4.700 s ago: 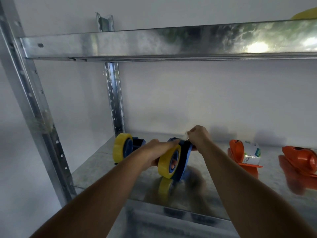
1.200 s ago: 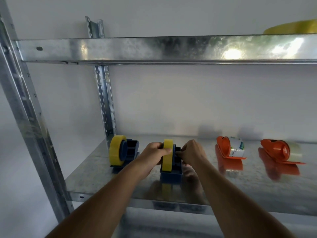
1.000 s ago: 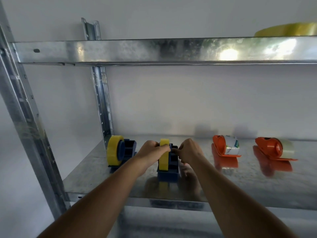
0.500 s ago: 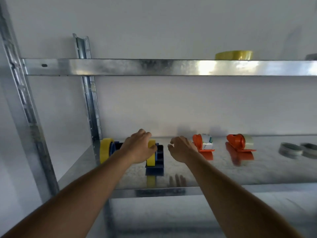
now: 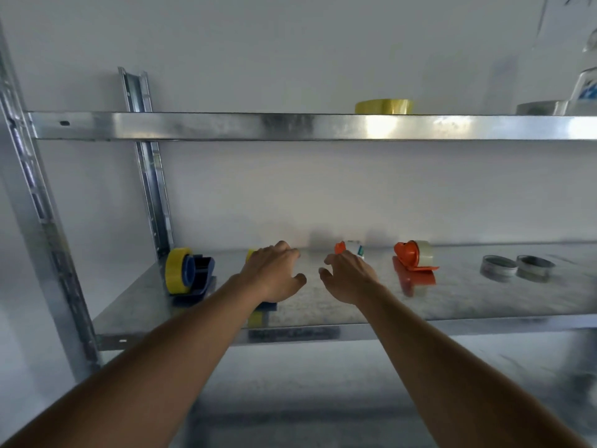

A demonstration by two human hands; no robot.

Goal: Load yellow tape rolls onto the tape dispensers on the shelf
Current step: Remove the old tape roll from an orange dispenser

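A blue tape dispenser [image 5: 198, 279] with a yellow roll [image 5: 174, 270] stands at the left of the lower shelf [image 5: 468, 295]. A second blue dispenser with a yellow roll [image 5: 250, 253] is mostly hidden behind my left hand [image 5: 274, 274], which hovers in front of it with fingers spread. My right hand [image 5: 350, 276] is open beside it, holding nothing. Another yellow tape roll [image 5: 383, 106] lies flat on the upper shelf [image 5: 226, 126].
Two orange dispensers sit to the right, one [image 5: 340, 248] partly behind my right hand and one [image 5: 412, 258] with a clear roll. Two grey rings [image 5: 513, 268] lie farther right. Steel uprights [image 5: 38, 221] frame the left side. A white object [image 5: 584, 88] stands on the upper shelf's right end.
Both hands let go of the second blue dispenser and drew back from it, fingers spread. The view pulled back and tilted up, showing the upper shelf and more of the right side.
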